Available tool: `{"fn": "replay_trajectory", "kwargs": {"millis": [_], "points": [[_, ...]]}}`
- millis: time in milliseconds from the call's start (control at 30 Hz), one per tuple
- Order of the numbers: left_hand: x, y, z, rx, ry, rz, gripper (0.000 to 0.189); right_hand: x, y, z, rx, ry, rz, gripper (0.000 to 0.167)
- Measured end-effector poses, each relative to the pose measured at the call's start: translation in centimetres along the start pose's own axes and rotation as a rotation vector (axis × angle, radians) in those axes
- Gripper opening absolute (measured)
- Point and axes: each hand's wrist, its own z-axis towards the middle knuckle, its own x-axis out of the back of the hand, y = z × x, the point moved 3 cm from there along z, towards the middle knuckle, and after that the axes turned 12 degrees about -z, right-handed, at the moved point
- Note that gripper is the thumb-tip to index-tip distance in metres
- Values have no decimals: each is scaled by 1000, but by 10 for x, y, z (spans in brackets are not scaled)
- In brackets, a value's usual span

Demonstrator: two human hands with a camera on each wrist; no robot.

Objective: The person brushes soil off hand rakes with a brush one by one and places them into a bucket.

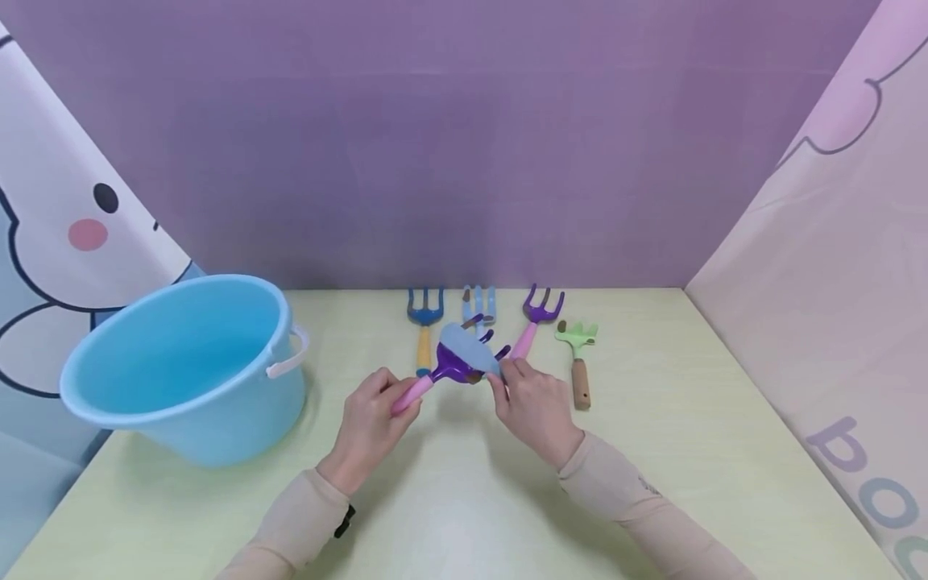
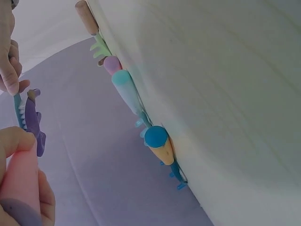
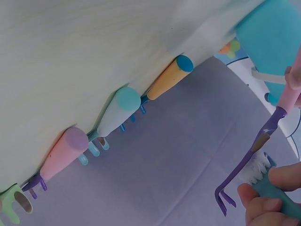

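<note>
My left hand (image 1: pixel 371 417) grips the pink handle of a purple hand fork (image 1: pixel 451 369), its tines pointing up and to the right. In my right hand (image 1: pixel 538 405) is a blue scrubbing brush (image 1: pixel 467 348), held between thumb and fingers. Seen from the right wrist, the brush's white bristles (image 3: pixel 256 168) lie against the fork's head, close to a brown patch (image 3: pixel 260 142). Both things are held above the table. From the left wrist, the fork's pink handle (image 2: pixel 22 181) fills the curled fingers, and the brush back (image 2: pixel 19 110) stands beside the purple head.
Behind the hands lie a blue fork with yellow handle (image 1: pixel 424 338), a light blue fork (image 1: pixel 478 300), a second purple fork (image 1: pixel 532 326) and a green one with wooden handle (image 1: pixel 580 379). Brown patches mark some. A blue bucket (image 1: pixel 217 419) stands left on the table (image 1: pixel 696 451).
</note>
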Motion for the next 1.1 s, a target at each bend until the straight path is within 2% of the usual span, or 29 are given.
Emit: {"fn": "replay_trajectory", "kwargs": {"millis": [300,433,600,767,933,1100], "points": [[0,-1,-3,35,-10,5,21,2,-3,-2,26,3,14,19],[0,-3,-3,42,-18,6,21,3,-2,0,34,-20,30,20],[0,-4,-3,57,-26,9,23,7,0,5,-4,-80,87,21],[1,-4,-2,36,-7,11,23,13,4,9,-53,-117,95,22],[2,-4,0,48,-1,8,25,17,8,10,-90,-74,-18,25],[2,-4,1,24,9,9,24,17,7,8,-41,20,-161,28]]}}
